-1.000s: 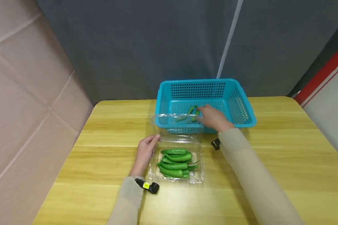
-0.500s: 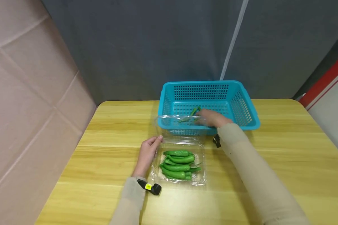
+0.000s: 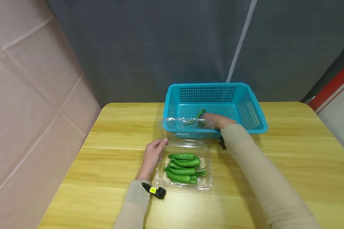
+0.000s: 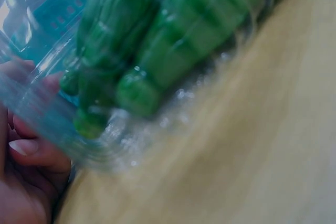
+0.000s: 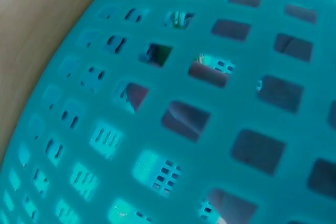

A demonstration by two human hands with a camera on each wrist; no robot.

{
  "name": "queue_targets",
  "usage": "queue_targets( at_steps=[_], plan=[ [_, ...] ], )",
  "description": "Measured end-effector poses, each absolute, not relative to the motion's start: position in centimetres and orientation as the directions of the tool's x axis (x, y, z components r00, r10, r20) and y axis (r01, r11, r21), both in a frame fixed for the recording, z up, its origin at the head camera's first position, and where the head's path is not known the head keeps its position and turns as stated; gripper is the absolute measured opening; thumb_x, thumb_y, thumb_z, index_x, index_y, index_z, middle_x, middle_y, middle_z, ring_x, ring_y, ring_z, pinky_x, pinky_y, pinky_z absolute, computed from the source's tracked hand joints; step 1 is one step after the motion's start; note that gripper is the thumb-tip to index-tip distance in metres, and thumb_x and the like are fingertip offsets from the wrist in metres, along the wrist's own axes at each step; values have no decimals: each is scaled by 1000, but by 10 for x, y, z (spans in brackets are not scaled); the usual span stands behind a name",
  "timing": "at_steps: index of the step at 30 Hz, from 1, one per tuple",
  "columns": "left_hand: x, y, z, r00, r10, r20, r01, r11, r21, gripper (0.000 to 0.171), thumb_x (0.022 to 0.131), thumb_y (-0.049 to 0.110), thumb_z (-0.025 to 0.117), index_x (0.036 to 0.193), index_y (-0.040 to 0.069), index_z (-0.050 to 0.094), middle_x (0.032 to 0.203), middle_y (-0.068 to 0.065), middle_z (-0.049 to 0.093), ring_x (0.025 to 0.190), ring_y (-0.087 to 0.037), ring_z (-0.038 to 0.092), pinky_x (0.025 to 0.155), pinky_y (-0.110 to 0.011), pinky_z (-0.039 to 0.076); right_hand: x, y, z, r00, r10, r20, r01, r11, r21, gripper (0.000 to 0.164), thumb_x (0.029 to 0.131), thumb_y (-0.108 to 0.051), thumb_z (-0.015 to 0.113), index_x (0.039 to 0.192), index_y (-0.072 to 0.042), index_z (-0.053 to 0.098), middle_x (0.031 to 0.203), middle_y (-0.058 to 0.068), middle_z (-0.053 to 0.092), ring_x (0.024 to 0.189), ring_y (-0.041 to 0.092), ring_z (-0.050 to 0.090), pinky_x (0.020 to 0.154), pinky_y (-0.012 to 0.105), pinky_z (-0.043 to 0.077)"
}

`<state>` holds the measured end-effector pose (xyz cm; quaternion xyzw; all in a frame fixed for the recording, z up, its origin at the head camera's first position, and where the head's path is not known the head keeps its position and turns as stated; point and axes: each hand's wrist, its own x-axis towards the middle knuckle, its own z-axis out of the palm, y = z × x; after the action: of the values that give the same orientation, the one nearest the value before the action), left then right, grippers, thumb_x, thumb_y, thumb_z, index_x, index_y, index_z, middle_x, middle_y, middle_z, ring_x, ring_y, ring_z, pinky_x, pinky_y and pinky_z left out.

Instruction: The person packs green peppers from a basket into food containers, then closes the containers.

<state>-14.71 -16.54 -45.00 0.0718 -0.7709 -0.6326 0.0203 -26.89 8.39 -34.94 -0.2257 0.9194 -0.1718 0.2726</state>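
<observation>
An open clear plastic clamshell box (image 3: 160,183) holds several green peppers (image 3: 184,171) in its base, with its lid (image 3: 186,138) raised behind. My left hand (image 3: 152,157) pinches the box's left edge near the hinge; in the left wrist view, its thumb and fingers (image 4: 37,153) lie against the clear plastic. Inside the blue basket (image 3: 261,128), my right hand (image 3: 216,121) reaches down among a few smaller green peppers (image 3: 191,122). Its fingertips are partly hidden behind the lid, so I cannot tell whether they hold a pepper. The right wrist view mostly shows the basket's perforated wall (image 5: 210,119).
The basket stands at the back of the wooden table (image 3: 111,127), directly behind the box; the lid overlaps its front rim in view. A dark grey curtain (image 3: 160,47) hangs behind the table. Pale pink sheeting (image 3: 31,105) rises at the left.
My right hand has lowered deeper into the basket, over a pepper. My left hand keeps its hold on the box. The whole scene has shifted slightly rightward in view.
</observation>
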Motion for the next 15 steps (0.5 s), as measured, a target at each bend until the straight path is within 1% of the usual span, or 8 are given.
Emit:
queue_targets(
  at_steps=[4,6,9,12,15],
  plan=[
    [-147,-165,-448,-989,-130,-63,-87,185,979,41,81,52,56,85,13,68,47,0,37,36,-10,32,32,-23,28,-269,88,-349,-743,-515,-428,-324,836,-443,40,92,-10,45,131,-11,40,135,14,34,120,35,35,89,50,37],
    [-144,-163,-439,-991,-124,-58,-80,184,980,41,84,47,55,86,9,68,46,0,37,36,-9,32,32,-24,29,-268,90,-348,-740,-517,-429,-323,834,-448,43,91,-3,42,133,-11,39,137,16,30,122,36,31,90,51,35],
    [-140,-160,-428,-992,-122,-43,-66,188,980,38,87,40,55,88,4,67,46,-1,36,35,-8,32,33,-25,29,-268,91,-347,-741,-510,-436,-322,840,-437,47,90,0,39,136,-12,36,142,18,21,127,38,22,93,54,31],
    [-137,-158,-420,-992,-120,-39,-62,197,979,37,89,36,54,89,1,66,46,-1,36,35,-7,31,33,-24,29,-268,91,-346,-743,-503,-442,-324,848,-419,49,91,-2,37,138,-13,33,144,19,15,130,39,14,97,56,25],
    [-136,-157,-419,-992,-123,-42,-66,196,978,37,89,35,54,89,1,66,46,0,36,34,-7,31,33,-23,29,-267,91,-346,-751,-492,-440,-321,855,-408,47,91,-4,39,138,-12,34,143,19,19,129,38,17,98,55,24]
  ],
)
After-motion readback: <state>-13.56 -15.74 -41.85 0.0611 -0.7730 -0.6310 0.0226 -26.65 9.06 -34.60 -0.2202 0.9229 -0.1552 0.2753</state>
